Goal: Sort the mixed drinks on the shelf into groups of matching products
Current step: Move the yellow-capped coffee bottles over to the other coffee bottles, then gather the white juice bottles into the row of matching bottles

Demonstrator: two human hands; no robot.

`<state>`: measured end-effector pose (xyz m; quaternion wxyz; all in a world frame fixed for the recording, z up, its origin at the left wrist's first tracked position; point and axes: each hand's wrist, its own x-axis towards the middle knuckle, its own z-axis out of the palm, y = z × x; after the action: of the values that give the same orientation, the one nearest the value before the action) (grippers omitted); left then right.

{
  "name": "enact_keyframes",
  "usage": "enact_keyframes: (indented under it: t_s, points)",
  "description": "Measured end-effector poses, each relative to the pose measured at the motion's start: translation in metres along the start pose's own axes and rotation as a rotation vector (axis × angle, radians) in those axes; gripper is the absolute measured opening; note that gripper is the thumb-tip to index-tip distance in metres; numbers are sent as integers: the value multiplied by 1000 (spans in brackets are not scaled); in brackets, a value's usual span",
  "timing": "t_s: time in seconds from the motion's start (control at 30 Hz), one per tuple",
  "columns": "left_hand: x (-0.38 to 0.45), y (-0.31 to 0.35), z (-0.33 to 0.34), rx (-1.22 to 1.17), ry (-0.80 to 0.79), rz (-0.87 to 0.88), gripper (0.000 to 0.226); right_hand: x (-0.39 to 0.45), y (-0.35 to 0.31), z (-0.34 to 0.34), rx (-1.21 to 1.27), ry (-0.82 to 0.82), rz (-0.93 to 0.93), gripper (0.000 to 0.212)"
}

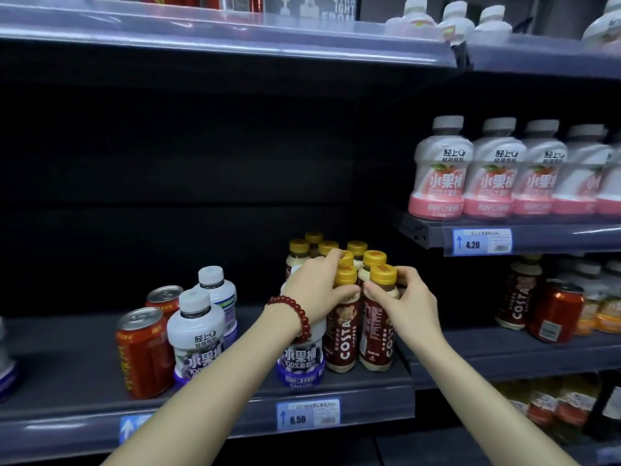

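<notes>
Several Costa coffee bottles with yellow caps stand grouped on the dark shelf (235,395). My left hand (314,285), with a red bead bracelet on the wrist, grips the neck of the front left Costa bottle (342,334). My right hand (405,297) grips the neck of the front right Costa bottle (375,334). A purple-label juice bottle (300,359) stands partly behind my left wrist. Further left stand two more purple-label juice bottles (196,334) and two red cans (141,351).
On the right section, pink-label juice bottles (440,169) line an upper shelf. Below them stand a Costa bottle (517,294), a red can (554,311) and orange-label bottles. Price tags hang on the shelf edges. More bottles sit on the top shelf.
</notes>
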<state>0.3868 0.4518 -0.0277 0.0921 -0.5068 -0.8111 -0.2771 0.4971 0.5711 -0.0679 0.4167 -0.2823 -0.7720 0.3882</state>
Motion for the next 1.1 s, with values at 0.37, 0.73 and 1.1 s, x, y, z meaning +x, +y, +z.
enact_keyframes:
  t_s: [0.37,0.73,1.1]
  points:
    - [-49,-45,0,-319,218,-213,60,-27,-62,28,-237,60,-561,21]
    - [-57,-48,11,-589,202,-378,30,39,-116,100,-959,-600,-345,26]
    - [-83,-31,7,-619,371,-400,28,32,-108,107,-946,-491,-402,29]
